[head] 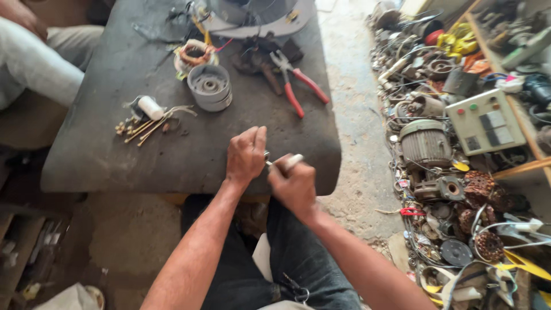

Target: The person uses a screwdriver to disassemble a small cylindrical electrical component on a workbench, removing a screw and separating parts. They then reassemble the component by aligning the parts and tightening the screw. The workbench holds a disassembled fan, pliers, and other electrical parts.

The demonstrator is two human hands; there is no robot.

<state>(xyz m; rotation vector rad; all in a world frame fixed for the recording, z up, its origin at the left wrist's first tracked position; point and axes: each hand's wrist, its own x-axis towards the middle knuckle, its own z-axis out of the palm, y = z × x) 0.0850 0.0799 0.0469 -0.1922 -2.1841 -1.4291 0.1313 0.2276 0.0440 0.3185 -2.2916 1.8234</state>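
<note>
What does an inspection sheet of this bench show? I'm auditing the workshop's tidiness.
Surface: dark worn worktable, dusty.
Job's things: small metal piece with white handle, held between left hand and right hand.
Clutter: red-handled pliers, grey round metal housing, copper-wound coil, white spool, brass terminals.
Fingers: both hands closed on the piece.
Cables: loose wires in the scrap heap.
Surroundings: grey electric motor, beige control box, seated person's leg.
</note>
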